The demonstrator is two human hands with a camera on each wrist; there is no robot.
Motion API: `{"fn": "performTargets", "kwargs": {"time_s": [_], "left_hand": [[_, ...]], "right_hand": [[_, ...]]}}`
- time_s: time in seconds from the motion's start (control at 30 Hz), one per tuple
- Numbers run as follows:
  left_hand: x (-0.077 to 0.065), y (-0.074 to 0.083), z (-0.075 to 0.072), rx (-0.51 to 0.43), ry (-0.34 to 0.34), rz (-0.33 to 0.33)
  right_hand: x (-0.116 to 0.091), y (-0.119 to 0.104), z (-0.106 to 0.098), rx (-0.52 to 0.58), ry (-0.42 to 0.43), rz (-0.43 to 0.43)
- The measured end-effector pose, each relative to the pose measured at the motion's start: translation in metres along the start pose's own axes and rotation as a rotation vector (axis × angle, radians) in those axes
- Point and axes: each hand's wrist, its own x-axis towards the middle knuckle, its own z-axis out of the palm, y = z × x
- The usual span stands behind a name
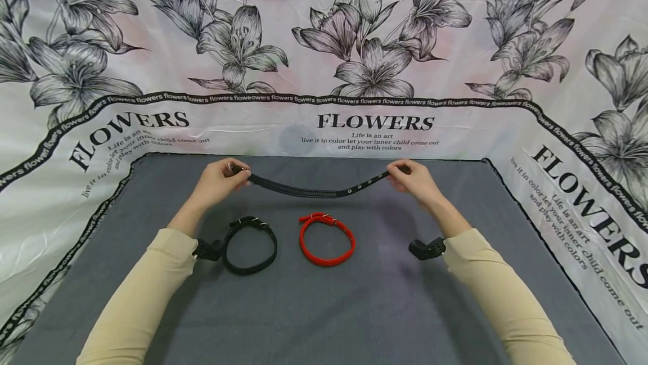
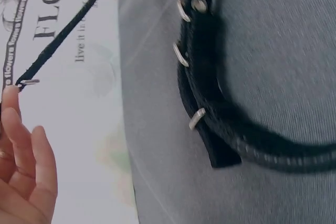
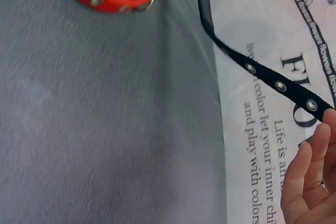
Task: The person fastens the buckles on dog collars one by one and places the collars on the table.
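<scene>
A black pet collar (image 1: pixel 304 192), unbuckled, hangs in a shallow curve between both hands above the far part of the table. My left hand (image 1: pixel 220 178) pinches its buckle end; metal shows beside the fingertips in the left wrist view. The end with metal-rimmed holes is pinched by my right hand (image 1: pixel 414 179), and those eyelets show clearly in the right wrist view. Nearer to me, a second black collar (image 1: pixel 250 270) lies buckled into a loop by the left wrist. To its right lies a red collar (image 1: pixel 327 262), also buckled into a ring.
Grey cloth (image 1: pixel 324 320) covers the table. Behind it and along the sides hangs a white sheet (image 1: pixel 253 129) printed with flowers and lettering. Each wrist wears a black camera strap; the left one (image 1: pixel 208 249) appears close to the looped black collar.
</scene>
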Motion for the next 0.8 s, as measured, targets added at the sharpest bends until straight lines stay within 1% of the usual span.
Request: {"fn": "performTargets", "kwargs": {"time_s": [0.13,0.27,0.37,0.57,0.7,0.8], "left_hand": [[-0.001,0.003,0.001,-0.139,-0.009,-0.032],[-0.001,0.007,0.002,-0.252,-0.016,-0.026],[-0.001,0.009,0.004,-0.312,-0.007,-0.012],[-0.001,0.013,0.008,-0.385,0.053,0.015],[-0.001,0.017,0.010,-0.391,0.080,0.043],[-0.001,0.021,0.011,-0.368,0.093,0.068]], "right_hand": [[0.001,-0.006,0.005,0.078,-0.013,-0.001],[0.001,-0.013,0.010,0.115,-0.019,-0.037],[0.000,-0.017,0.015,0.129,-0.014,-0.062],[-0.002,-0.021,0.020,0.101,0.007,-0.111],[-0.003,-0.025,0.024,0.075,0.015,-0.146],[-0.004,-0.028,0.027,0.061,0.006,-0.175]]}}
